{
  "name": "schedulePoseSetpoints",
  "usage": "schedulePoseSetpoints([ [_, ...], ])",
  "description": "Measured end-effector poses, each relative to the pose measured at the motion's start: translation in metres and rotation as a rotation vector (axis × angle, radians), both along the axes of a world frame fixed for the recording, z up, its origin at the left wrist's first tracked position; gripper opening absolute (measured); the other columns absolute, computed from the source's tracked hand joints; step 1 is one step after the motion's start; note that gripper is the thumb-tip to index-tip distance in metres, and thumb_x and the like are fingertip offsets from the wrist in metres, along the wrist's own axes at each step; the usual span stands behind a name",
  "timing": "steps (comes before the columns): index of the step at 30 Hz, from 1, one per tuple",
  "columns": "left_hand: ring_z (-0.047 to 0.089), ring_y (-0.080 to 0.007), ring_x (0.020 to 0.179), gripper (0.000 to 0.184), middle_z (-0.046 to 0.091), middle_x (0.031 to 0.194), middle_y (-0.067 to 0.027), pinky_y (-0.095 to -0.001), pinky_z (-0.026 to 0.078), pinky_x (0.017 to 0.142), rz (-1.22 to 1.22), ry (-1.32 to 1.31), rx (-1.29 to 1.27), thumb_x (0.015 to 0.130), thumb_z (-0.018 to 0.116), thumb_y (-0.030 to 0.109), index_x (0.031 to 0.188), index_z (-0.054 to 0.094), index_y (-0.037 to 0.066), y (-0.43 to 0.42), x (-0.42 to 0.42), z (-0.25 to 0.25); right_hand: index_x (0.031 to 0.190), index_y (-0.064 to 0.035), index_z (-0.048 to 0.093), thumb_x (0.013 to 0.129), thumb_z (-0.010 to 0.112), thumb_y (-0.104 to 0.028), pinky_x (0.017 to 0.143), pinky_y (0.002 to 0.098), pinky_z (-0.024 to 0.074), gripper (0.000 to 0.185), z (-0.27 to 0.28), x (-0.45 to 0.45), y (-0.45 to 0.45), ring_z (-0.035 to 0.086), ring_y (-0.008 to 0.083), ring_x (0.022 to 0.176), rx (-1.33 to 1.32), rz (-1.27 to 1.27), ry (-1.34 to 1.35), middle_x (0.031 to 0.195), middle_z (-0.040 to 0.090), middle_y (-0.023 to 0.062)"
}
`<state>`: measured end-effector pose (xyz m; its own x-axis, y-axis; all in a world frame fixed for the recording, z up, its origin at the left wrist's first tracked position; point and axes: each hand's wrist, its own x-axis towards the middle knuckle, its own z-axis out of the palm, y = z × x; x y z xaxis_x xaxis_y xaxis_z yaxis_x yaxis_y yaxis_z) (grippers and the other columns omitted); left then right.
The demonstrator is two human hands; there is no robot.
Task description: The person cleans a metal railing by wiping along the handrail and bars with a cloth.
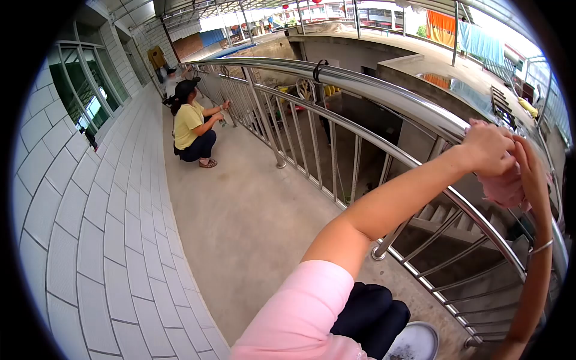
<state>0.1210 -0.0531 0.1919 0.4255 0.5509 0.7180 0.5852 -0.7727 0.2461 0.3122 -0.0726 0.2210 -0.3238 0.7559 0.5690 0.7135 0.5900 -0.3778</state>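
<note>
Over the far side of the steel railing (414, 102), my left hand (487, 149) is closed round a bunched pink cloth (504, 191). My right hand (529, 168) is against the left one, its fingers closed on the same cloth; part of its grip is hidden. The lower part of the cloth hangs below both hands. A bracelet circles my right wrist, and a pink sleeve (306, 300) covers my left upper arm.
A white basin (429, 342) with water stands on the concrete floor (252, 240) by my dark-clad knees. Farther along, a person in a yellow shirt (191, 123) squats by the railing. A white tiled wall (114, 258) runs along the left. Stairs (450, 216) lie beyond the railing.
</note>
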Motion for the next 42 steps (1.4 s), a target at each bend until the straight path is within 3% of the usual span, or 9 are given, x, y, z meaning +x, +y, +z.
schedulePoseSetpoints([
  [4,0.064,-0.0297,0.101,0.039,0.07,0.1,-0.0087,-0.0467,0.043,0.092,0.399,0.315,0.152,0.089,0.046,0.045,0.101,0.073,0.021,0.015,-0.03,-0.009,0.121,-0.0081,0.058,0.1,0.041,-0.036,0.086,0.0397,0.0468,0.039,-0.025,-0.031,0.006,0.06,0.0368,0.102,0.08,-0.236,-0.251,0.111,0.064,0.0188],
  [14,0.068,-0.0267,0.089,0.054,0.072,0.088,-0.0114,-0.0374,0.049,0.08,0.441,0.117,-0.317,0.091,0.043,0.054,0.085,0.077,0.013,0.038,-0.039,0.01,0.118,-0.0101,0.057,0.097,0.044,-0.04,0.078,0.0433,0.0467,0.038,-0.028,0.011,-0.01,0.061,0.0365,0.094,0.207,-0.231,-0.397,0.102,0.065,0.016],
  [19,0.067,-0.0251,0.084,0.056,0.07,0.075,-0.0048,-0.0373,0.048,0.081,0.58,0.147,-0.272,0.093,0.038,0.054,0.077,0.076,0.016,0.05,-0.032,0.002,0.115,-0.0057,0.057,0.101,0.037,-0.037,0.084,0.0413,0.0444,0.039,-0.038,0.116,-0.018,0.058,0.0366,0.103,0.133,-0.357,-0.379,0.111,0.062,0.0179],
  [23,0.065,-0.0296,0.097,0.06,0.07,0.097,-0.0154,-0.0414,0.047,0.088,0.564,0.254,-0.281,0.093,0.031,0.048,0.093,0.075,0.008,0.041,-0.034,0.008,0.125,-0.0034,0.053,0.099,0.042,-0.027,0.092,0.0394,0.0435,0.036,-0.058,0.267,-0.007,0.055,0.0351,0.114,0.199,-0.394,-0.602,0.12,0.06,0.0191],
  [26,0.064,-0.0314,0.102,0.061,0.069,0.105,-0.018,-0.0435,0.046,0.09,0.534,0.297,-0.359,0.093,0.028,0.046,0.1,0.073,0.006,0.03,-0.035,0.017,0.143,-0.0065,0.039,0.09,0.045,0.0,0.102,0.0375,0.042,0.054,-0.066,0.375,-0.014,0.052,0.0332,0.124,0.202,-0.51,-0.746,0.13,0.057,0.0189],
  [29,0.065,-0.0284,0.104,0.061,0.069,0.11,-0.0173,-0.0421,0.046,0.091,0.565,0.32,-0.326,0.092,0.027,0.044,0.103,0.072,0.004,0.038,-0.034,0.014,0.142,-0.0067,0.041,0.091,0.044,-0.001,0.097,0.0381,0.0458,0.051,-0.09,0.452,0.012,0.057,0.0335,0.116,0.197,-0.611,-0.606,0.127,0.059,0.0188],
  [37,0.062,-0.0409,0.094,0.055,0.068,0.097,-0.0183,-0.0496,0.045,0.082,0.571,0.333,-0.246,0.094,0.028,0.044,0.083,0.068,0.008,0.038,-0.031,0.012,0.117,-0.0105,0.061,0.094,0.045,-0.022,0.085,0.0396,0.0517,0.03,-0.044,0.183,-0.055,0.064,0.0287,0.101,0.356,-0.676,-0.7,0.109,0.067,0.0116],
  [38,0.062,-0.0409,0.091,0.056,0.068,0.091,-0.0179,-0.0492,0.045,0.081,0.525,0.357,-0.195,0.093,0.029,0.046,0.08,0.067,0.008,0.028,-0.029,0.015,0.104,-0.0152,0.064,0.092,0.051,-0.024,0.068,0.0394,0.0554,0.02,-0.047,0.165,-0.043,0.069,0.026,0.086,0.482,-0.651,-0.609,0.097,0.071,0.0061],
  [42,0.062,-0.0409,0.096,0.053,0.068,0.099,-0.0192,-0.05,0.046,0.082,0.605,0.3,-0.253,0.092,0.03,0.045,0.089,0.07,0.01,0.032,-0.029,0.012,0.083,-0.0103,0.069,0.094,0.041,-0.05,0.068,0.042,0.0525,0.05,-0.048,0.083,-0.032,0.068,0.0261,0.074,0.448,-0.53,-0.385,0.083,0.071,0.0098],
])
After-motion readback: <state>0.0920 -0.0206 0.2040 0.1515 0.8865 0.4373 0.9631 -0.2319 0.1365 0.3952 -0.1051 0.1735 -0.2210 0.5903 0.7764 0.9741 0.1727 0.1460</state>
